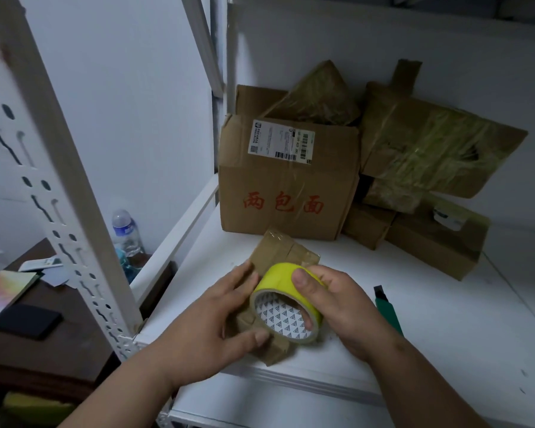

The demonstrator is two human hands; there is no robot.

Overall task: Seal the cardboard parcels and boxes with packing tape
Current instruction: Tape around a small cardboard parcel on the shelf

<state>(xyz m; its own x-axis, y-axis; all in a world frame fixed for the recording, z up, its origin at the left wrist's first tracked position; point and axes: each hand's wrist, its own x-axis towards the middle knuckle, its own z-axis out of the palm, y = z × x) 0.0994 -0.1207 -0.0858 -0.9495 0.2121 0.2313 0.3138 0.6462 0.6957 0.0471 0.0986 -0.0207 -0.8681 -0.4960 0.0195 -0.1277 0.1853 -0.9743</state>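
A small flat cardboard parcel (280, 253) with clear tape on it lies on the white shelf (430, 329) in front of me. A roll of yellow packing tape (280, 282) is held over the parcel. My right hand (340, 307) grips the roll, thumb on its outer face and fingers through the core. My left hand (210, 316) lies on the left side of the parcel, its fingers against the roll and its thumb on the parcel's near edge.
A large open box (288, 186) with red characters and a shipping label stands behind, with several taped parcels (426, 143) piled to its right. A green utility knife (388, 308) lies right of my hand. A white rack post (65, 186) and a dark table (56, 335) with a bottle (125, 231) are at left.
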